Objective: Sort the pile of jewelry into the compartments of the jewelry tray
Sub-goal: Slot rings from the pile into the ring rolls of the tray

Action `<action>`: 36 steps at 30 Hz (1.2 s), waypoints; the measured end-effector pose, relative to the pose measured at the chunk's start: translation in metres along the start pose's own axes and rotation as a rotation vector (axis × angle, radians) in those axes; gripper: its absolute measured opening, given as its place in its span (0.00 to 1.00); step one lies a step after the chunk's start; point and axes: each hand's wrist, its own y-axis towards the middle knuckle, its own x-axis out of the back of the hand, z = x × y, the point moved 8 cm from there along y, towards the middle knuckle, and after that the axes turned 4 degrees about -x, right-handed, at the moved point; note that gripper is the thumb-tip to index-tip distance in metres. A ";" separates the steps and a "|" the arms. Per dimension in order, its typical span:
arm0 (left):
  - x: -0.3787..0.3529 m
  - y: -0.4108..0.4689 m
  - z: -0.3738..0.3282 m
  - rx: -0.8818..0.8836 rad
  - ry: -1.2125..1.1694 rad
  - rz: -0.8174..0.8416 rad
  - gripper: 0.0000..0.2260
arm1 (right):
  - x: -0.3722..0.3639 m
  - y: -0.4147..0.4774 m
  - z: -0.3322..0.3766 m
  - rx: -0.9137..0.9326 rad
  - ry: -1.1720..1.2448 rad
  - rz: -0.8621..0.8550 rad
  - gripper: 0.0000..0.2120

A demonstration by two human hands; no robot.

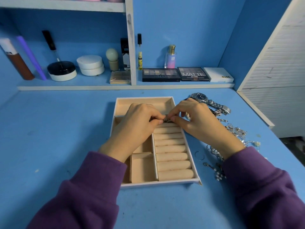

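Note:
A beige jewelry tray [194, 169] lies in the middle of the blue desk, with open compartments on its left and a column of padded ring rolls [171, 148] on its right. My left hand [137, 128] and my right hand [196, 119] meet above the top of the ring rolls. Both pinch one small silver jewelry piece [167, 120] between their fingertips; what kind it is I cannot tell. The jewelry pile [234, 131] of silver chains lies to the right of the tray, partly hidden by my right forearm. A silver watch [200, 97] lies at its far end.
A loose thin ring [198, 155] lies between tray and pile. On the low shelf behind stand eyeshadow palettes [160, 74], a perfume bottle [171, 57], round cosmetic jars [90, 65] and tubes. A white slatted panel [277, 66] borders the desk's right side.

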 end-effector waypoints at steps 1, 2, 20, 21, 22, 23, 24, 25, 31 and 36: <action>0.000 0.000 0.000 0.001 0.001 0.003 0.09 | 0.000 0.000 0.000 -0.002 0.002 -0.003 0.05; -0.001 0.000 0.000 0.003 0.004 0.009 0.09 | 0.000 0.000 -0.001 -0.004 0.004 -0.007 0.04; 0.006 -0.003 0.002 -0.028 0.100 -0.058 0.09 | 0.027 -0.012 -0.014 -0.154 0.279 -0.156 0.14; 0.006 -0.003 0.003 -0.025 0.118 -0.054 0.09 | 0.032 -0.014 -0.018 -0.176 0.322 -0.180 0.14; 0.005 -0.003 0.004 -0.028 0.128 -0.049 0.09 | 0.036 -0.017 -0.020 -0.192 0.347 -0.198 0.13; 0.005 -0.002 0.004 -0.032 0.130 -0.045 0.09 | 0.040 -0.021 -0.021 -0.203 0.356 -0.213 0.12; 0.005 -0.002 0.003 -0.036 0.131 -0.039 0.09 | 0.042 -0.025 -0.022 -0.210 0.360 -0.222 0.11; 0.006 -0.002 0.002 -0.044 0.131 -0.035 0.09 | 0.044 -0.029 -0.023 -0.215 0.364 -0.226 0.10; 0.004 -0.001 -0.011 -0.078 0.102 -0.027 0.08 | 0.048 -0.046 -0.032 -0.223 0.297 -0.219 0.11; 0.002 -0.001 -0.013 -0.054 0.122 0.011 0.09 | 0.049 -0.051 -0.035 -0.229 0.283 -0.235 0.11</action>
